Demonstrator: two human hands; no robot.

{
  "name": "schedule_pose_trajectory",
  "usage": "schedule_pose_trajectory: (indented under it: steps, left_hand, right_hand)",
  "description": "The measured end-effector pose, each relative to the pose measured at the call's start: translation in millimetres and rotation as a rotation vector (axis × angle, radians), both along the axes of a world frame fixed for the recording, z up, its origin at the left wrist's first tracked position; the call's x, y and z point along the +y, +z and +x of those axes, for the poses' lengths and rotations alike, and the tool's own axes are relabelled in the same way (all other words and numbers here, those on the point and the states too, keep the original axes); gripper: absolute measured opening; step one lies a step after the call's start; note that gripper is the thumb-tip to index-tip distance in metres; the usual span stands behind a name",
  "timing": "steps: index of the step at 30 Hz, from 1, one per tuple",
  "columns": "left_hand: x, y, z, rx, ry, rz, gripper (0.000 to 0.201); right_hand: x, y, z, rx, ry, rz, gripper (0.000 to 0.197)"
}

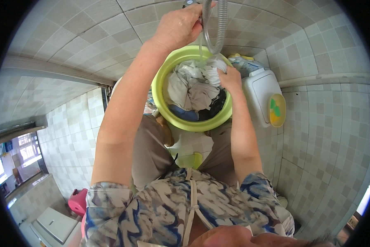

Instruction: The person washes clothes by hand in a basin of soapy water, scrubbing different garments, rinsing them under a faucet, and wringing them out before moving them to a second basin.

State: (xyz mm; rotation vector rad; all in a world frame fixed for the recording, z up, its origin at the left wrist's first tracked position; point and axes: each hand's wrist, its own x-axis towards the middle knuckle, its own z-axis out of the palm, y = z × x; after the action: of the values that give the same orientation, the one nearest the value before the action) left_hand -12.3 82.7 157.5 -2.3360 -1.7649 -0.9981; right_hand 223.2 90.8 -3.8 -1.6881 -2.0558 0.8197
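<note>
A yellow-green basin [162, 108] in front of me holds a heap of wet laundry: a beige garment [180, 88], white pieces, and dark blue and black cloth along its near side. My right hand [231, 79] is closed on a white cloth [213, 72] at the basin's right rim. Above the far rim, my left hand [180, 25] has its fingers curled round the tap [190, 3] on the wall; most of the tap is hidden by the hand. A thin stream of water [201, 46] falls onto the laundry. Beside it hangs a grey corrugated hose [222, 26].
Right of the basin stands a white lidded bin [259, 92], with a small yellow dish [277, 110] holding green and orange pieces at its side. A plastic bag [246, 65] lies behind it. A pink-red plastic item [78, 201] and a white lidded box [56, 224] are at lower left.
</note>
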Motion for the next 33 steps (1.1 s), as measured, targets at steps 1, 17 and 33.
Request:
schedule_pose_trajectory:
  steps: [1,17,33]
  left_hand:
    - [-4,0,-2,-0.005,-0.016,0.027,0.048]
    - [-110,-138,73,-2.143,0.708,-1.154,0.081]
    - [-113,-167,63,-2.332,-0.207,-1.023,0.037]
  right_hand:
    - [-1,1,4,0.019,-0.023,-0.013,0.03]
    - [-100,122,-3,0.939,0.002,-0.039,0.025]
    - [-58,120,16,1.107,-0.396,-0.339,0.043]
